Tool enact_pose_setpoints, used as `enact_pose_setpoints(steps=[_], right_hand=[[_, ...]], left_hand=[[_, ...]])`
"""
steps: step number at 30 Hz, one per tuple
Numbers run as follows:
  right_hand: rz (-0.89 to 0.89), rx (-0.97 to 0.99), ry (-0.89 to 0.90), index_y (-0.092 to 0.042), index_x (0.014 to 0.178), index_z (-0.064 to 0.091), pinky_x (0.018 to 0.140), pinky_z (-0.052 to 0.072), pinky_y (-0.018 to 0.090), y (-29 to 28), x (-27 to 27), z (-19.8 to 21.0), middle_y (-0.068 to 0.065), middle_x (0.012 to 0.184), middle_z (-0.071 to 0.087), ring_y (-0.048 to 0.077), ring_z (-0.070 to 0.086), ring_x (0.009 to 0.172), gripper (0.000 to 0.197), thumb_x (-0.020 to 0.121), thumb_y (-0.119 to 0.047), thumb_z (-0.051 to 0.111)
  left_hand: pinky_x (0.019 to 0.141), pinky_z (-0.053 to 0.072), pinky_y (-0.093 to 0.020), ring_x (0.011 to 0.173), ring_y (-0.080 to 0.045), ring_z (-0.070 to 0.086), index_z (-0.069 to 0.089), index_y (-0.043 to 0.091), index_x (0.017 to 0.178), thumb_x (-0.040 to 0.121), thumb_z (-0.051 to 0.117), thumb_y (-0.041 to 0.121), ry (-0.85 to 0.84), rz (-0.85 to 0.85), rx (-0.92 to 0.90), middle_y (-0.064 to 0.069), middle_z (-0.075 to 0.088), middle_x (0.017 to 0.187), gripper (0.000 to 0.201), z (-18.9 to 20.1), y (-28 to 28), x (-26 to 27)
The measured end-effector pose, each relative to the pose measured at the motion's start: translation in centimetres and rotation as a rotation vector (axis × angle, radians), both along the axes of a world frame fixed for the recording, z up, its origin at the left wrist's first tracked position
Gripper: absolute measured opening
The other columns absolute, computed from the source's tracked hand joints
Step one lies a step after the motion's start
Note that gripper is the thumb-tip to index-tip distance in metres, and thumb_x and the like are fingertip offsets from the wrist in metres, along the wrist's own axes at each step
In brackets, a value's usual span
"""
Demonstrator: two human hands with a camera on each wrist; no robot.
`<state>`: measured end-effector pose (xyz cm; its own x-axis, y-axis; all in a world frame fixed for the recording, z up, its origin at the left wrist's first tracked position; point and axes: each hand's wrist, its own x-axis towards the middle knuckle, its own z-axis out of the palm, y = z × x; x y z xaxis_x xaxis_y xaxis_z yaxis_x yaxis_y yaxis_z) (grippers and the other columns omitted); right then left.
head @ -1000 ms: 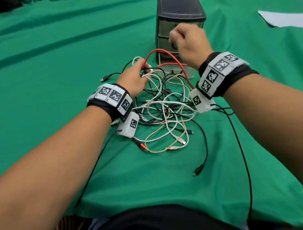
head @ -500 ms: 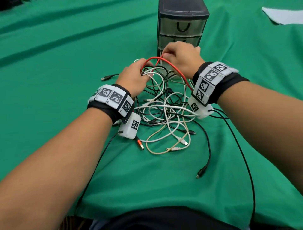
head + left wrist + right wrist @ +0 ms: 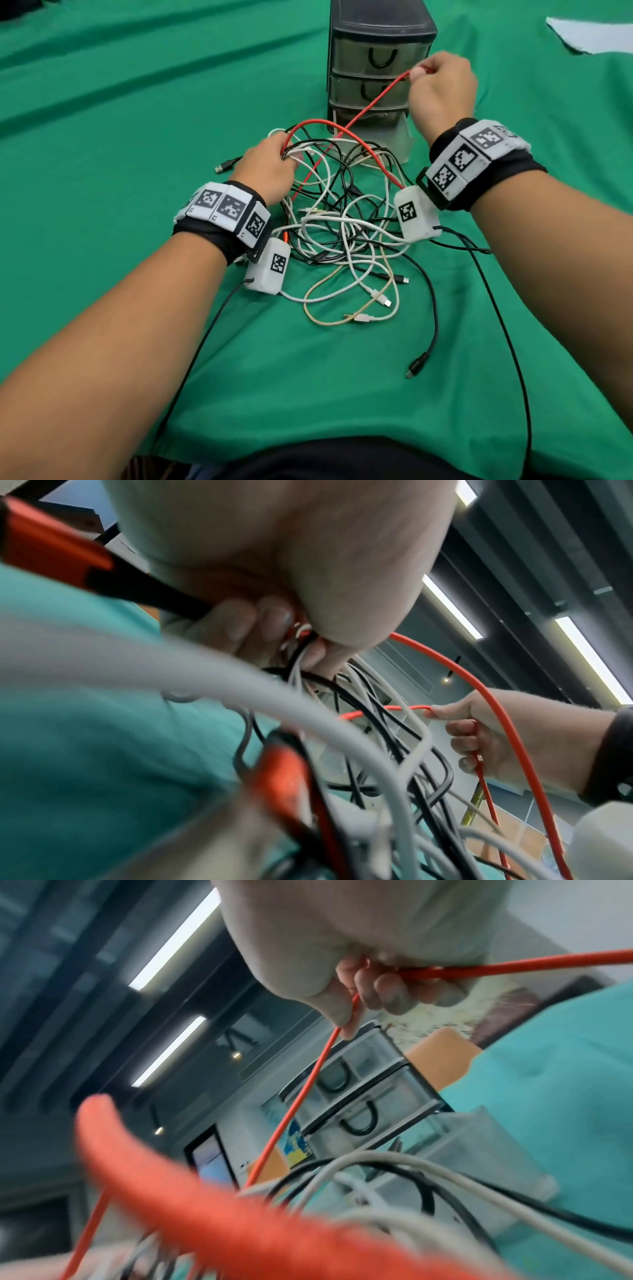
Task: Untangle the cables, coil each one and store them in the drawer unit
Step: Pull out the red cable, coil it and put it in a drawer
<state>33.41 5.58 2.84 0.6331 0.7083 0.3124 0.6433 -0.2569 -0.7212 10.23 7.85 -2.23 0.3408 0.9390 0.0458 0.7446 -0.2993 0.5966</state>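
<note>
The right hand (image 3: 442, 87) pinches the red cable (image 3: 373, 101), lifted taut before the drawer unit (image 3: 380, 37). The left hand (image 3: 270, 168) grips the tangle (image 3: 342, 219) on the desk (image 3: 102, 137). Draw the red cable out slowly, pinning the rest, easing loops rather than yanking.

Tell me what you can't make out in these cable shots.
- Head view: the red cable's path through the tangle, buried under white and black cables.
- Head view: the left hand's fingertips, hidden by its own back.
- Head view: the drawer unit's bottom drawer, behind cables and the right hand.
- Right wrist view: near cables, blurred.
</note>
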Motion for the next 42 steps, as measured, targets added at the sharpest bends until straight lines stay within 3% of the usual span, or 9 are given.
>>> enact_pose_setpoints(steps=[9,16,20,22,25,28,33,38,42], right_hand=[[-0.399,0.182,0.234,-0.019,0.117,0.06,0.078,0.035,0.015,-0.8,6.0,2.2,-0.006,0.12,0.063,0.009,0.058,0.106,0.024,0.103,-0.025,0.041],[-0.517,0.361,0.31,-0.022,0.096,0.047,0.066,0.034,0.01,-2.4,8.6,2.9,-0.011,0.098,0.055,0.005,0.049,0.085,0.009,0.103,-0.023,0.042],[-0.45,0.227,0.276,-0.021,0.118,0.06,0.091,0.041,0.018,-3.7,7.8,2.3,-0.006,0.112,0.055,0.011,0.053,0.1,0.031,0.092,-0.016,0.045],[-0.447,0.114,0.174,-0.031,0.132,0.051,0.105,0.034,0.028,-4.4,6.5,1.6,0.0,0.14,0.041,0.017,0.043,0.127,0.051,0.084,-0.015,0.044],[-0.41,0.121,0.112,-0.039,0.142,0.039,0.113,0.024,0.039,-5.2,3.8,1.7,0.005,0.159,0.013,0.021,0.02,0.147,0.069,0.077,-0.015,0.048],[-0.136,0.304,0.056,-0.025,0.137,0.049,0.115,0.026,0.03,-5.7,1.6,2.4,0.004,0.149,0.036,0.017,0.036,0.138,0.062,0.076,-0.013,0.052],[0.627,0.26,0.169,-0.019,0.097,0.071,0.089,0.054,0.029,-7.0,-4.1,2.8,0.003,0.097,0.073,0.021,0.069,0.096,0.016,0.096,-0.022,0.056],[0.513,0.207,0.368,-0.02,0.083,0.067,0.06,0.052,0.021,-5.1,-3.2,2.5,0.006,0.092,0.07,0.016,0.067,0.072,0.027,0.102,-0.023,0.047],[0.446,-0.144,0.097,-0.023,0.108,0.069,0.051,0.042,0.008,-2.7,-1.7,1.1,-0.001,0.1,0.069,0.003,0.066,0.069,0.032,0.098,-0.002,0.047]], left_hand=[[0.082,0.047,-0.038,0.093,-0.032,0.059,0.058,0.013,0.101,0.097,0.055,0.027,0.048,0.049,-0.106,-0.011,0.064,0.099,0.015,-0.6,0.2,-0.8],[0.08,0.043,-0.031,0.094,-0.027,0.059,0.056,0.023,0.118,0.09,0.064,0.031,0.024,0.12,-0.105,-0.005,0.064,0.111,0.03,-0.1,-0.7,-0.8],[0.094,0.038,-0.03,0.106,-0.029,0.054,0.04,0.027,0.143,0.087,0.065,0.026,-0.011,0.195,-0.123,-0.013,0.042,0.139,0.061,1.0,-1.8,-0.9],[0.092,0.044,-0.031,0.101,-0.028,0.059,0.054,0.019,0.133,0.091,0.057,0.018,-0.043,0.211,-0.098,-0.012,0.051,0.131,0.042,1.5,-2.1,-0.9],[0.06,0.044,-0.026,0.063,-0.016,0.054,0.069,0.019,0.098,0.096,0.049,0.01,-0.202,0.138,-0.081,-0.004,0.066,0.09,0.022,2.5,-2.6,-0.9],[0.051,0.047,-0.026,0.05,-0.013,0.053,0.067,0.017,0.099,0.101,0.046,0.015,-0.392,0.074,-0.149,0.002,0.069,0.073,0.022,4.0,-3.7,-0.8],[0.038,0.027,-0.018,0.036,-0.01,0.033,0.066,0.02,0.083,0.103,0.043,0.024,-0.594,-0.026,-0.183,0.006,0.046,0.047,0.032,5.5,-5.6,-0.4],[0.048,0.023,-0.027,0.044,-0.013,0.028,0.064,0.024,0.066,0.097,0.049,0.037,-0.529,-0.054,-0.151,0.001,0.035,0.057,0.036,4.3,-6.9,-0.7],[0.051,0.026,-0.029,0.05,-0.013,0.031,0.066,0.007,0.082,0.098,0.053,0.027,-0.367,-0.122,-0.18,-0.002,0.038,0.062,0.03,2.6,-8.7,-0.4]])
